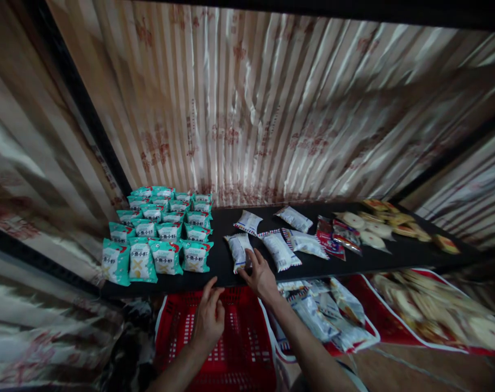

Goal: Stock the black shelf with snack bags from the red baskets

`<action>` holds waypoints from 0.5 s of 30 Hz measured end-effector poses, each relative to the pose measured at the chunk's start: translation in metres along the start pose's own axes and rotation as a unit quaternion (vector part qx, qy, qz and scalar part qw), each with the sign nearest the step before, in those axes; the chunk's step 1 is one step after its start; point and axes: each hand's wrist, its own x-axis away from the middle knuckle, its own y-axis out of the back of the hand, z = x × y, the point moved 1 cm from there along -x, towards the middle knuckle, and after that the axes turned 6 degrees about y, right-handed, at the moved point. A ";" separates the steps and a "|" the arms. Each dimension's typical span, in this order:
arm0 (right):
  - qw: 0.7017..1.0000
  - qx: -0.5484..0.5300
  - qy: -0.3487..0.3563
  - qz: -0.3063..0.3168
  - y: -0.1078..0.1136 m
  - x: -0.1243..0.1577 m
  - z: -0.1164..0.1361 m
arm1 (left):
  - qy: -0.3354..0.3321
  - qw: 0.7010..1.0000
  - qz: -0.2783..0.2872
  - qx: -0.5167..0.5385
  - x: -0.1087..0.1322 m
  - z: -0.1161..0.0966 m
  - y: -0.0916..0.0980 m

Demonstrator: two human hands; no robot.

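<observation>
My right hand [259, 277] reaches onto the black shelf [353, 260] and its fingers press on the near end of a white snack packet [239, 250]. Whether it grips the packet or only touches it is unclear. My left hand [210, 316] hovers at the shelf's front edge above an empty red basket [235, 348], fingers apart and slightly curled, holding nothing. Several more white packets [278, 247] lie loose just right of my right hand.
Rows of teal snack packets [158, 239] stand at the shelf's left. Red packets [333, 235] and round yellow-white snacks [378, 226] lie further right. Below the shelf, red baskets hold white packets [325, 313] and round snacks [435, 310]. A striped curtain hangs behind.
</observation>
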 end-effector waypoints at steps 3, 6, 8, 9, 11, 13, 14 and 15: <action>0.998 -0.065 -0.004 -0.011 0.007 0.002 -0.002 | 0.006 1.000 0.004 -0.001 -0.005 -0.007 -0.002; 0.987 -0.152 -0.035 -0.029 0.018 0.001 -0.003 | 0.034 0.999 0.018 0.008 -0.011 -0.012 -0.005; 0.975 -0.196 -0.095 -0.039 0.027 0.000 -0.003 | 0.058 0.997 0.026 0.032 -0.017 -0.015 -0.008; 0.965 -0.221 -0.136 -0.040 0.032 0.000 -0.003 | 0.069 0.996 0.025 0.047 -0.019 -0.016 -0.009; 0.930 -0.292 -0.222 -0.036 0.043 -0.001 -0.002 | 0.085 0.994 0.011 0.071 -0.025 -0.019 -0.013; 0.882 -0.378 -0.281 -0.025 0.053 -0.001 -0.001 | 0.091 0.993 -0.002 0.081 -0.032 -0.023 -0.016; 0.859 -0.414 -0.300 -0.020 0.058 -0.001 -0.001 | 0.092 0.992 -0.002 0.084 -0.035 -0.026 -0.017; 0.840 -0.441 -0.316 -0.013 0.062 -0.001 -0.001 | 0.095 0.992 0.002 0.088 -0.038 -0.028 -0.018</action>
